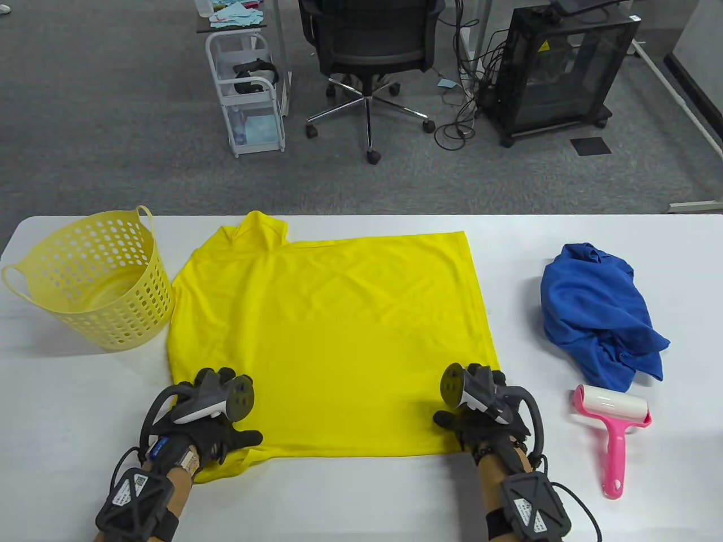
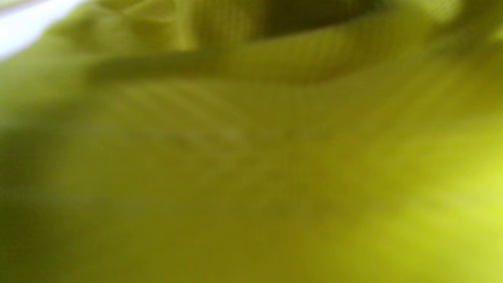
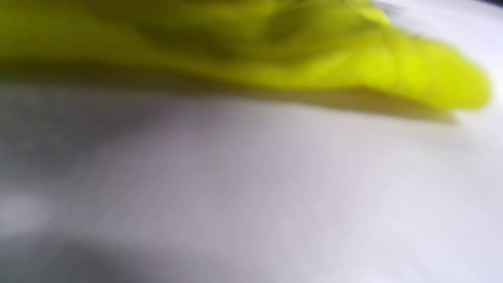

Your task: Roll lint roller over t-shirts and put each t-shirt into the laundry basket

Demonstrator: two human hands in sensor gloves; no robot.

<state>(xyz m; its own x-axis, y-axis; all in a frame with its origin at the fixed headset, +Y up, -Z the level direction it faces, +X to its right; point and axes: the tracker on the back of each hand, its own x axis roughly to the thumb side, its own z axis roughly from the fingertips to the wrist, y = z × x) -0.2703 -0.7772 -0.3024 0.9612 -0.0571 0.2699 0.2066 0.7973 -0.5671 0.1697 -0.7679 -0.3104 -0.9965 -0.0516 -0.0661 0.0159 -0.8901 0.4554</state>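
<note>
A yellow t-shirt (image 1: 333,333) lies spread flat across the middle of the table, collar towards the left. My left hand (image 1: 237,420) rests on its near-left corner by the sleeve, thumb spread out and fingertips showing past the tracker. At the shirt's near-right corner my right hand (image 1: 458,416) lies flat on the cloth in the same way. Both wrist views are blurred: yellow t-shirt cloth (image 2: 251,157) fills the left one, and the right one has the yellow t-shirt's edge (image 3: 393,67) over white table. A pink lint roller (image 1: 613,420) lies untouched right of my right hand. A yellow laundry basket (image 1: 93,276) stands at the far left with nothing in it.
A crumpled blue t-shirt (image 1: 599,310) lies on the table's right side, just beyond the lint roller. Past the table's far edge (image 1: 508,215) stand an office chair (image 1: 367,51), a white cart (image 1: 248,90) and a black cabinet (image 1: 559,68) on the carpet.
</note>
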